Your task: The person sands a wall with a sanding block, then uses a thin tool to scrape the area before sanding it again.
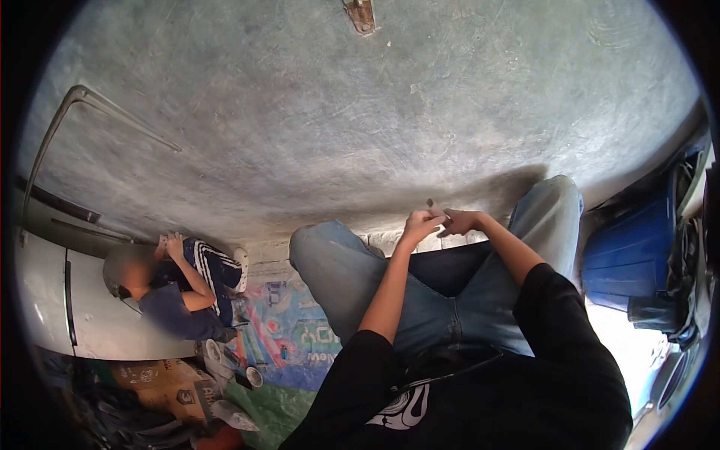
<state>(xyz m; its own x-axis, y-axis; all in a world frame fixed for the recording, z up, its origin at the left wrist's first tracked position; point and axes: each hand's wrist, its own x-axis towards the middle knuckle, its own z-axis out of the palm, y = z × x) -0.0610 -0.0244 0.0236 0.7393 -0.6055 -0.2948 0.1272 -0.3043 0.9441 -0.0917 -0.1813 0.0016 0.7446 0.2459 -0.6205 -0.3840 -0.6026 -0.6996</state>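
My left hand (421,225) and my right hand (460,220) meet in front of me, between my raised knees and close to the grey wall. The fingers of my left hand are bent together around a small, thin, brownish piece (433,205), whose tip sticks up above them. It is too small to name. My right hand's fingers are closed against the left fingertips, and what they pinch is hidden. Under both forearms are my jeans (330,262).
Rough grey wall (390,120) rises in front, with a rusty bracket (362,16). A blue bin (630,247) stands at right. At left, another person (176,292) sits beside a white panel (105,315), near a cardboard box (161,386), cups (255,376) and a printed sheet (289,337).
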